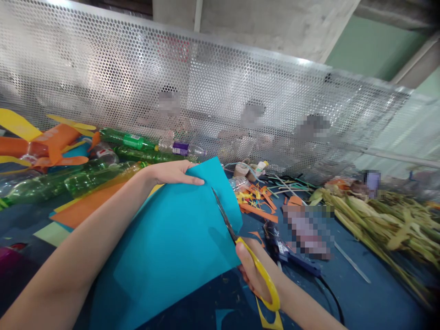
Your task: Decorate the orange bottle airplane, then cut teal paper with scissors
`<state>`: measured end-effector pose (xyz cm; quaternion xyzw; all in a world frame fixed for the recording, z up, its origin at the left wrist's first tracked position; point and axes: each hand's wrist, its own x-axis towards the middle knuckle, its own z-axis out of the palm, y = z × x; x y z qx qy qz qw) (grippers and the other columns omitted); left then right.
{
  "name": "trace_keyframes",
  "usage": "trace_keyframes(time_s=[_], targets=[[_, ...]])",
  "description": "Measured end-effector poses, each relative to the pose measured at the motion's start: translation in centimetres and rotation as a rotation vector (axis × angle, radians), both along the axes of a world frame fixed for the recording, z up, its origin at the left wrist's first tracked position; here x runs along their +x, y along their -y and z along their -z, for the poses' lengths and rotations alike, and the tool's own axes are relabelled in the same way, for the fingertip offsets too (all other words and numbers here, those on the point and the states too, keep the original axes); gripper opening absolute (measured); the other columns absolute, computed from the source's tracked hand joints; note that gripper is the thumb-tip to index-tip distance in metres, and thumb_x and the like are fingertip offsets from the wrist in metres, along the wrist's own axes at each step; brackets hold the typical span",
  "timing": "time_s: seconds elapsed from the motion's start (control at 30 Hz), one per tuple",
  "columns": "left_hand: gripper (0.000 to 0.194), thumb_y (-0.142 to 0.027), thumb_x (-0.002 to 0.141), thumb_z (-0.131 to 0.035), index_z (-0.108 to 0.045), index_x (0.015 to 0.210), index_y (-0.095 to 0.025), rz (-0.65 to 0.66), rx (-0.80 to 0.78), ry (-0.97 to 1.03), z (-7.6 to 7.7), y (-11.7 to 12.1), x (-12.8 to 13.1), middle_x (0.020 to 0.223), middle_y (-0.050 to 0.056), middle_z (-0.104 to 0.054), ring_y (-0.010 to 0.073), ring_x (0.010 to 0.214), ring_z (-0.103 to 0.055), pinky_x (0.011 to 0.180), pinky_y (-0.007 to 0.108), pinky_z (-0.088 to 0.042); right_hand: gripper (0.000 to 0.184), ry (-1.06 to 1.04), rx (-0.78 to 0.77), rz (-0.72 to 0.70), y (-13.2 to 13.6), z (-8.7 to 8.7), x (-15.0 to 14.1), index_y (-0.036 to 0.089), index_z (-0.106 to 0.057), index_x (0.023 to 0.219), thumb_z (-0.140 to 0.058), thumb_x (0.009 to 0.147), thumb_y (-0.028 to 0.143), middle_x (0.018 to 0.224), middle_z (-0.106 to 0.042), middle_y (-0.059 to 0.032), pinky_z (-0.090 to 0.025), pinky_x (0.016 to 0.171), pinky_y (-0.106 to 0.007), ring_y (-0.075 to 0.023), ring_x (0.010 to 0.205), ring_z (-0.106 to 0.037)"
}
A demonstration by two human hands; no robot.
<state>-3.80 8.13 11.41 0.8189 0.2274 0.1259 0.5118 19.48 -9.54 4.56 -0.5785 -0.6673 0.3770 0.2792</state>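
Note:
A large blue sheet of paper (165,233) slants across the middle of the view, its far corner bent upward. My left hand (173,173) grips its upper edge, the thumb on top and the other fingers hidden behind the sheet. My right hand (254,263) is closed around the yellow handles of a pair of scissors (257,263). The dark blades lie over the right part of the sheet, pointing up and away toward my left thumb. Whether the blades have cut into the paper I cannot tell.
Green plastic bottles (92,178) and an orange-yellow paper pinwheel shape (51,142) are at left. Orange paper scraps (261,201), a blue glue gun (292,256) and dried corn husks (371,224) lie right. A perforated metal screen (213,82) stands behind, with people beyond.

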Motion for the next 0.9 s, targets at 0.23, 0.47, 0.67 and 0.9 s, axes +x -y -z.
trace_keyframes(time_s=[0.23, 0.47, 0.67, 0.9], targets=[[0.031, -0.044, 0.08, -0.063, -0.068, 0.1, -0.02, -0.004, 0.007, -0.017, -0.14, 0.07, -0.02, 0.1, 0.004, -0.071, 0.0188, 0.083, -0.067, 0.074, 0.027, -0.053, 0.062, 0.045, 0.031, -0.053, 0.02, -0.25, -0.26, 0.022, -0.03, 0.057, -0.017, 0.075, 0.081, 0.045, -0.033, 0.0036, -0.025, 0.036, -0.022, -0.0107, 0.043, -0.036], [0.029, -0.039, 0.082, -0.062, -0.066, 0.104, -0.021, -0.004, 0.017, 0.005, -0.11, 0.19, 0.03, 0.112, 0.003, -0.067, 0.0168, 0.085, -0.067, 0.075, 0.024, -0.052, 0.062, 0.039, 0.063, -0.051, 0.02, -0.05, -0.19, 0.022, -0.035, 0.058, -0.02, 0.077, 0.079, 0.045, -0.033, 0.0037, -0.026, 0.037, -0.023, -0.0108, 0.043, -0.036], [0.032, -0.041, 0.082, -0.062, -0.065, 0.106, -0.021, 0.0, 0.011, -0.011, -0.07, 0.1, -0.02, 0.112, 0.003, -0.067, 0.0176, 0.087, -0.066, 0.075, 0.024, -0.052, 0.061, 0.015, 0.097, -0.061, -0.04, 0.31, -0.1, 0.021, -0.038, 0.058, -0.023, 0.078, 0.077, 0.045, -0.03, 0.0045, -0.025, 0.037, -0.023, -0.0109, 0.044, -0.035], [0.03, -0.041, 0.082, -0.062, -0.066, 0.104, -0.021, 0.001, 0.024, -0.02, 0.08, -0.13, -0.05, 0.111, 0.003, -0.067, 0.0185, 0.088, -0.066, 0.075, 0.025, -0.051, 0.06, 0.011, 0.111, -0.047, -0.08, 0.58, -0.11, 0.022, -0.04, 0.059, -0.025, 0.079, 0.076, 0.046, -0.031, 0.0039, -0.027, 0.039, -0.024, -0.012, 0.045, -0.036]])
